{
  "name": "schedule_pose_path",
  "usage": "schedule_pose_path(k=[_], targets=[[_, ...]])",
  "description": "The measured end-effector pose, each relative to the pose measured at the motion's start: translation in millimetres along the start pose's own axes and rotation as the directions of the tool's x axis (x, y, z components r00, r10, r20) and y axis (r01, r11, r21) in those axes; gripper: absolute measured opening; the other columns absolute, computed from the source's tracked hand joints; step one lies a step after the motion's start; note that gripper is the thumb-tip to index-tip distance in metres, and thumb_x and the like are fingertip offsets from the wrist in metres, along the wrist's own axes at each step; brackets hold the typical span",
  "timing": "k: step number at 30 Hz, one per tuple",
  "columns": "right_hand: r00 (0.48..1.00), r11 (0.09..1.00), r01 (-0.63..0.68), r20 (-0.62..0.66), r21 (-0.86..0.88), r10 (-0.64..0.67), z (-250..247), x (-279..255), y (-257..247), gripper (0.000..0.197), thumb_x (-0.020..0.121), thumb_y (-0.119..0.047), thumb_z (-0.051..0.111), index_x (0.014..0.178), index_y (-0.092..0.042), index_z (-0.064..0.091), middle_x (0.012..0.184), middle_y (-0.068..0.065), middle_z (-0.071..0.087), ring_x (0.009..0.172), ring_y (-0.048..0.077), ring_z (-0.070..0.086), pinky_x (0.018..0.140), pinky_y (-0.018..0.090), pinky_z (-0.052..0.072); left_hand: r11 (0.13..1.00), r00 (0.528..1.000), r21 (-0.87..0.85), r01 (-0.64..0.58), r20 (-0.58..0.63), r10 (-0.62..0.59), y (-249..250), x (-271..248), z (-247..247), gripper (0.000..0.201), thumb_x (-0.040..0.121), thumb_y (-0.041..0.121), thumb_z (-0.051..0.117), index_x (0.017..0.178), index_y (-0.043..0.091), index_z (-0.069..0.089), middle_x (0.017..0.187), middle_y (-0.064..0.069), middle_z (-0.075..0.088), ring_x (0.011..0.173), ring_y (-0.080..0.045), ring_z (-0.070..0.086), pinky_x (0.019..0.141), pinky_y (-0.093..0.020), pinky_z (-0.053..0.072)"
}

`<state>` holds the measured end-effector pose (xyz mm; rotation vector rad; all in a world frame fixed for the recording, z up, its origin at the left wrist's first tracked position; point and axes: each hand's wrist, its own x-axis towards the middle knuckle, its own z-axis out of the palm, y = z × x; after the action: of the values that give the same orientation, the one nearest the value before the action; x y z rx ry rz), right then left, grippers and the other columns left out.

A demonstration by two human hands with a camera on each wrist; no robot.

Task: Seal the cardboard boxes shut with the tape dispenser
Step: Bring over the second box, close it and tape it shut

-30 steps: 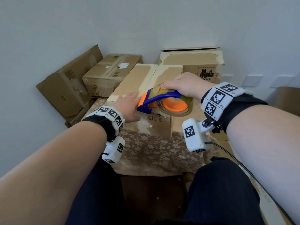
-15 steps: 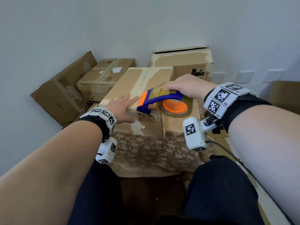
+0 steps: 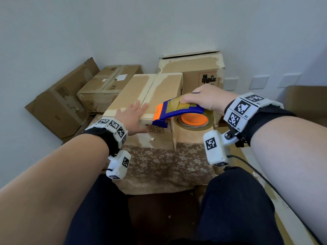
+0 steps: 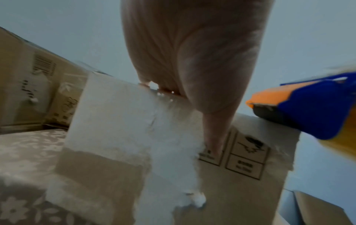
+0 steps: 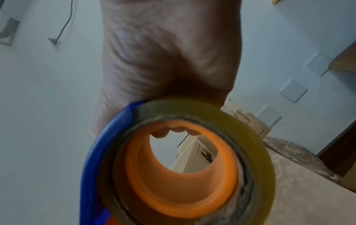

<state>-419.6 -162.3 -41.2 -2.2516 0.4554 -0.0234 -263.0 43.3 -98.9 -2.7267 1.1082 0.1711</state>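
A long cardboard box (image 3: 141, 92) with its two top flaps closed lies on a cloth-covered table (image 3: 164, 167). My left hand (image 3: 131, 117) rests flat on the near end of its top, fingers straight, thumb (image 4: 213, 134) down the front face. My right hand (image 3: 205, 101) grips the blue and orange tape dispenser (image 3: 177, 114) from above, its orange front edge over the box's near right corner. In the right wrist view the tape roll (image 5: 183, 164) fills the frame, fingertips (image 5: 173, 130) curled through the orange core. The dispenser's nose (image 4: 289, 105) shows at right in the left wrist view.
A taller box (image 3: 192, 71) with a hazard label stands behind against the wall. Two more boxes (image 3: 109, 87) (image 3: 60, 106) lie at the back left, one tilted. Wall plates (image 3: 260, 82) are at right. My knees (image 3: 235, 206) are just below the table's front edge.
The view has shifted a little left. The dispenser has drawn back toward me, from over the box top to its near right corner. My left hand stays flat on the box.
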Motion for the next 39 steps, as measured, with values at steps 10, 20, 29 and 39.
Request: schedule_pose_path(k=[10,20,29,39], targets=[[0.998,0.998,-0.070,0.005,0.000,0.070,8,4,7,0.045,0.082,-0.057,0.058,0.083,-0.013,0.068,0.081,0.010,0.069,0.072,0.021,0.060,0.078,0.032,0.048,0.984,0.981,-0.016,-0.175,-0.082,0.174,10,12,8,0.096,0.088,0.045,0.062,0.153,0.023,-0.006,0.161,0.001,-0.003,0.147,-0.021,0.005,0.116,-0.049,0.016],[0.999,0.992,-0.045,0.024,0.119,0.042,48,23,-11,0.050,0.083,-0.053,0.062,0.095,-0.005,0.069,0.094,0.019,0.071,0.077,0.024,0.061,0.076,0.031,0.046,0.981,0.978,-0.016,-0.191,-0.092,0.189,-22,10,8,0.087,0.088,0.043,0.062,0.152,0.023,0.008,0.160,0.001,0.003,0.145,-0.022,0.010,0.113,-0.053,0.020],[1.000,0.979,-0.020,0.015,0.204,0.017,62,26,-13,0.055,0.081,-0.049,0.067,0.101,0.003,0.069,0.097,0.018,0.072,0.075,0.021,0.062,0.074,0.029,0.046,0.983,0.983,-0.053,-0.174,-0.062,0.171,-36,9,10,0.088,0.085,0.048,0.065,0.152,0.031,0.011,0.161,0.002,0.002,0.146,-0.023,0.009,0.114,-0.054,0.014],[0.999,0.987,0.012,0.028,0.160,-0.017,34,5,-12,0.040,0.083,-0.051,0.065,0.084,-0.011,0.067,0.083,0.008,0.068,0.072,0.019,0.058,0.065,0.025,0.042,0.989,0.990,-0.046,-0.138,-0.004,0.138,-33,8,7,0.091,0.087,0.041,0.065,0.152,0.034,0.002,0.161,0.002,-0.005,0.148,-0.020,0.003,0.116,-0.049,0.013]])
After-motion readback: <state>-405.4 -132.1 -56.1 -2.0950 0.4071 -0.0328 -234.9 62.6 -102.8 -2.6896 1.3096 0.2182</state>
